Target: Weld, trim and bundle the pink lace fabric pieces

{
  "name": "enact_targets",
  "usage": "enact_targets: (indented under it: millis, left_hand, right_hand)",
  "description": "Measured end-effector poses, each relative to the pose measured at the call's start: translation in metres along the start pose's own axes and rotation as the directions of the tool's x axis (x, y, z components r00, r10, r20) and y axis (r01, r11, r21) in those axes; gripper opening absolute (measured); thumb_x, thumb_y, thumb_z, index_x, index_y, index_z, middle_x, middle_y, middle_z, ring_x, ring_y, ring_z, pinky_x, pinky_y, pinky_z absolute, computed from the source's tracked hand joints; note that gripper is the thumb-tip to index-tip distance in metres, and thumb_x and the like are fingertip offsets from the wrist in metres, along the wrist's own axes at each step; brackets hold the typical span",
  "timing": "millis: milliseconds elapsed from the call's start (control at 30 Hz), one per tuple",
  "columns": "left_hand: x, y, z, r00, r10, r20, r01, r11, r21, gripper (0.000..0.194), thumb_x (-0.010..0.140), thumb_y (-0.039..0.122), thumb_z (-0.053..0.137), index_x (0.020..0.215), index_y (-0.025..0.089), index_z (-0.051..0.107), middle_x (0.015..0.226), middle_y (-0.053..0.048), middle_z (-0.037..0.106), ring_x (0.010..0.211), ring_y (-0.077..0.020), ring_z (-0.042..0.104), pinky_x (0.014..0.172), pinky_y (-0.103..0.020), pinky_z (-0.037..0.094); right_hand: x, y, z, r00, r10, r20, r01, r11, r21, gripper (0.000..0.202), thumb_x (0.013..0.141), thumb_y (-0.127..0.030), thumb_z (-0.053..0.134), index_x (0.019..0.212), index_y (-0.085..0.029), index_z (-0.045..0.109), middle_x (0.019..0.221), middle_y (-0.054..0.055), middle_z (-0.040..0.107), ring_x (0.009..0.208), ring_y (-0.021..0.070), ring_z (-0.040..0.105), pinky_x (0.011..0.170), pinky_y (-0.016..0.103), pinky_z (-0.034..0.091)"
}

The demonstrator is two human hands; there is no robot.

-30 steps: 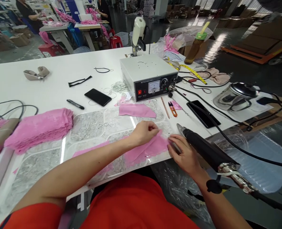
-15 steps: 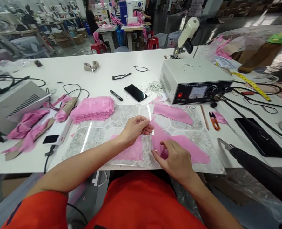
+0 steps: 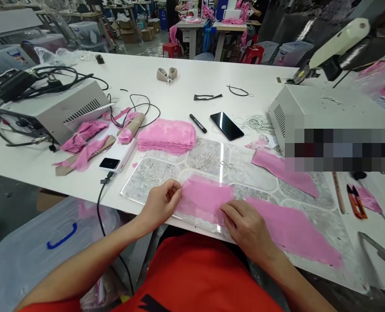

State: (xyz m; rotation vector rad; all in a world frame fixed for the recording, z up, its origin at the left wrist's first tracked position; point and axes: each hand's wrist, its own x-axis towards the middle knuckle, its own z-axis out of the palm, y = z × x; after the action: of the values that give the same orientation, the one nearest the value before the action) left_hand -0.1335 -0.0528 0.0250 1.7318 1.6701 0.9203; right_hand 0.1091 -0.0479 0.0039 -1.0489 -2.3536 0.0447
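A sheer pink fabric piece point(image 3: 205, 195) lies on the clear mat point(image 3: 199, 158) near the table's front edge. My left hand point(image 3: 162, 200) pinches its left edge. At the piece's right edge, my right hand point(image 3: 248, 225) has thumb and fingertips pressed together on the fabric. To the right of my right hand lies a larger pink piece point(image 3: 296, 229), with a narrower pink piece point(image 3: 283, 171) above it. Behind my left hand a stack of pink pieces point(image 3: 167, 135) rests at the mat's back edge.
Behind the mat are a black phone point(image 3: 226, 125) and a pen point(image 3: 198, 123). Orange snips point(image 3: 357, 201) and a metal-tipped tool point(image 3: 379, 251) lie right. Grey boxes point(image 3: 78, 108) with cables stand left and right point(image 3: 309, 108). A white power bank point(image 3: 119, 156) sits left.
The view has turned left. Both hands have moved apart, and the pink piece that hung bunched between them now lies spread flat on the mat over the left piece.
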Motion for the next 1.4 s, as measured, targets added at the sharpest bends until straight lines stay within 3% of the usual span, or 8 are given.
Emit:
enact_targets:
  millis: [167,267,400,600,933,1167,1400]
  left_hand:
    - [-0.017,-0.014,0.0,0.971,0.216,-0.102,-0.188,0.955,0.229,0.01,0.086,0.015,0.046,0.08,0.017,0.054,0.079,-0.002,0.057,0.073,-0.0131,0.053,0.067,-0.026,0.043]
    - [-0.021,-0.018,0.0,0.958,0.262,-0.121,-0.223,0.938,0.267,0.007,0.086,0.015,0.048,0.084,0.017,0.054,0.089,-0.005,0.058,0.086,-0.0165,0.055,0.076,-0.03,0.044]
    - [-0.022,-0.023,0.0,0.949,0.285,-0.137,-0.231,0.921,0.315,0.005,0.085,0.015,0.051,0.085,0.017,0.056,0.091,-0.005,0.059,0.089,-0.0185,0.056,0.079,-0.034,0.044]
    - [-0.022,-0.021,0.001,0.951,0.27,-0.149,-0.207,0.917,0.342,0.006,0.085,0.019,0.052,0.082,0.018,0.058,0.091,-0.005,0.06,0.089,-0.0202,0.058,0.079,-0.036,0.042]
    - [-0.022,-0.021,0.003,0.965,0.207,-0.162,-0.141,0.929,0.343,0.01,0.084,0.022,0.052,0.081,0.019,0.06,0.093,-0.006,0.062,0.092,-0.0224,0.058,0.081,-0.041,0.039]
    - [-0.026,-0.018,0.001,0.97,0.169,-0.175,-0.107,0.943,0.315,0.009,0.084,0.022,0.052,0.08,0.02,0.059,0.096,-0.005,0.061,0.095,-0.0213,0.056,0.085,-0.041,0.038]
    - [-0.035,-0.018,0.002,0.973,0.173,-0.153,-0.11,0.929,0.352,0.006,0.082,0.018,0.053,0.08,0.02,0.058,0.099,-0.006,0.062,0.097,-0.0213,0.055,0.087,-0.041,0.038]
  right_hand:
    - [-0.002,0.005,-0.007,0.999,0.007,0.039,-0.01,0.997,0.083,0.015,0.086,-0.007,0.049,0.088,-0.015,0.061,0.081,0.007,0.062,0.074,0.0166,0.057,0.069,0.029,0.046]
    - [-0.006,0.015,-0.017,0.997,0.058,0.056,-0.062,0.995,0.082,0.013,0.086,-0.009,0.052,0.091,-0.016,0.061,0.082,0.006,0.062,0.078,0.0167,0.058,0.071,0.029,0.048]
    - [-0.012,0.022,-0.029,0.988,0.117,0.104,-0.129,0.985,0.113,0.011,0.086,-0.012,0.054,0.092,-0.019,0.06,0.083,0.005,0.062,0.079,0.0158,0.059,0.07,0.027,0.05]
    - [-0.011,0.011,-0.028,0.974,0.097,0.206,-0.14,0.968,0.209,0.011,0.087,-0.012,0.052,0.09,-0.019,0.059,0.081,0.004,0.061,0.073,0.0145,0.056,0.064,0.027,0.048]
    - [-0.003,0.012,-0.014,0.966,0.071,0.25,-0.119,0.977,0.18,0.013,0.088,-0.011,0.048,0.081,-0.018,0.057,0.073,0.004,0.059,0.067,0.0147,0.051,0.059,0.027,0.042]
    - [-0.001,0.014,-0.023,0.963,0.101,0.251,-0.157,0.964,0.214,0.014,0.09,-0.016,0.046,0.082,-0.019,0.058,0.075,0.004,0.059,0.067,0.0144,0.053,0.059,0.026,0.043]
    - [-0.006,0.01,-0.027,0.955,0.034,0.293,-0.106,0.967,0.234,0.015,0.091,-0.018,0.046,0.082,-0.02,0.058,0.074,0.004,0.059,0.066,0.0142,0.055,0.059,0.026,0.044]
